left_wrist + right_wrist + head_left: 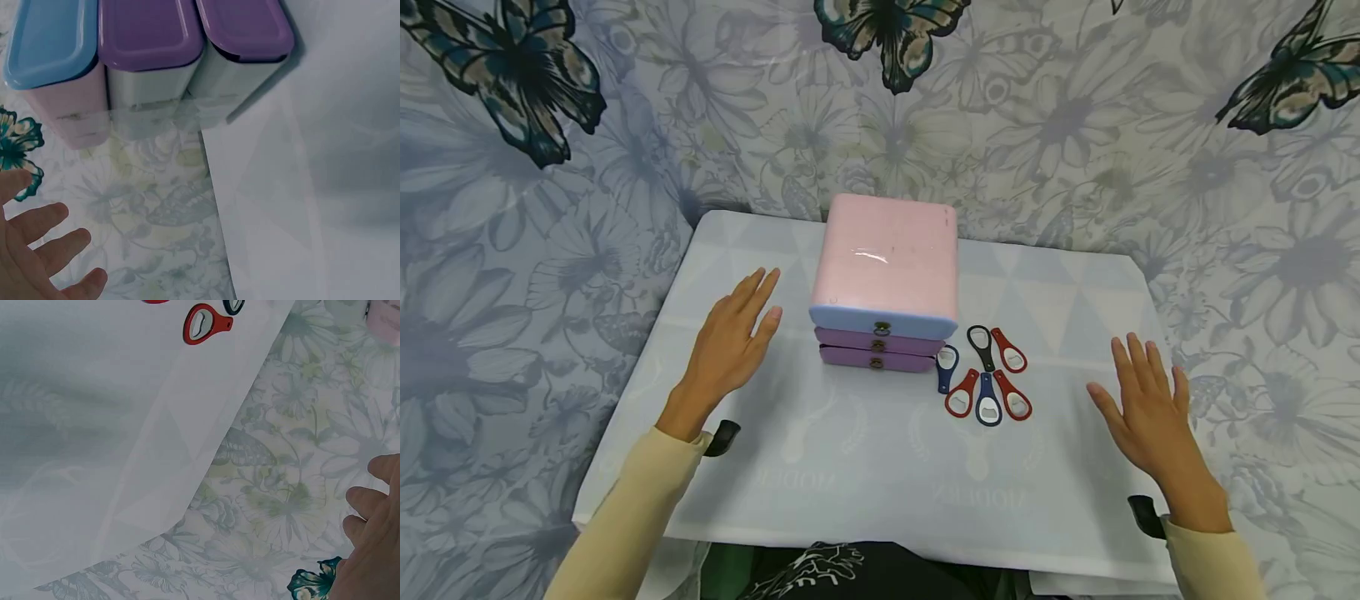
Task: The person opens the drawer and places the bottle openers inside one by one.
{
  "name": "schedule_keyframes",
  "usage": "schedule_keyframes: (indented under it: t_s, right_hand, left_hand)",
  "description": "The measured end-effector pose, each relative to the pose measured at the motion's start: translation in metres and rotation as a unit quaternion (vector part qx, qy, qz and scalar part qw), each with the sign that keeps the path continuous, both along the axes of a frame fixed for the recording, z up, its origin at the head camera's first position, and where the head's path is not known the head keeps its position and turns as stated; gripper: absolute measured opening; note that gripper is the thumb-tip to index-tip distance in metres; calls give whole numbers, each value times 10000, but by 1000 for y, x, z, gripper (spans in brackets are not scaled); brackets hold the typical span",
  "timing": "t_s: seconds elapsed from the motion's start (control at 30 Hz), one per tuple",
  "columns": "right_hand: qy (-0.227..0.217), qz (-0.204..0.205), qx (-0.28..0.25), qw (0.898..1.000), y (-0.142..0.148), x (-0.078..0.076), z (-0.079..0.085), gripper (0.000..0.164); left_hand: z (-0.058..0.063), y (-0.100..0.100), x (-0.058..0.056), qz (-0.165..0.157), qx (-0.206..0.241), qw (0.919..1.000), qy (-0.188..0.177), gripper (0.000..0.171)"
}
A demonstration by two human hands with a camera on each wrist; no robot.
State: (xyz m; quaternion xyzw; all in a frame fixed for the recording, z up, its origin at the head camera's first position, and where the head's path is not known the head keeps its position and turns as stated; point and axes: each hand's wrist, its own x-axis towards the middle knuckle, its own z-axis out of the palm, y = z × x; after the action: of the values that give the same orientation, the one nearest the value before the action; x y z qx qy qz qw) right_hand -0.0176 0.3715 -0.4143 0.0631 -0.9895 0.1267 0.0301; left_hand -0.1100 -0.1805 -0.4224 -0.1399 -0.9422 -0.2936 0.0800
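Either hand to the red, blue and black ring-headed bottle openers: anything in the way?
Right hand: nothing visible, only pale patterned tabletop before the bottle openers. Left hand: the glossy pink-topped box with blue and purple drawer fronts stands across the direct line.

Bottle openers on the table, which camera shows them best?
The head view, because all six bottle openers are in sight there, with their colours plain. The right wrist view shows one red opener whole and parts of two more, cut off by the top edge. The left wrist view shows none.
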Motion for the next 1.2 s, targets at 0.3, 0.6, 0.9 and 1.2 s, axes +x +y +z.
schedule_keyframes:
  t_s: [0.3,0.6,0.9,1.2]
  right_hand:
    - [-71,213,8,9997,-20,-7,-4,75]
    - [-109,302,-91,9994,-33,-9,-10,74]
    - [-132,289,-140,9994,-43,-8,-17,74]
    - [-182,391,-242,9988,-55,-9,-21,72]
  left_hand:
    - [3,15,-9,-308,667,9972,-161,53]
    - [0,26,-20,-550,1143,9916,-245,49]
    - [-4,35,-30,-684,1701,9820,-451,49]
    - [-6,36,-39,-758,2172,9690,-899,46]
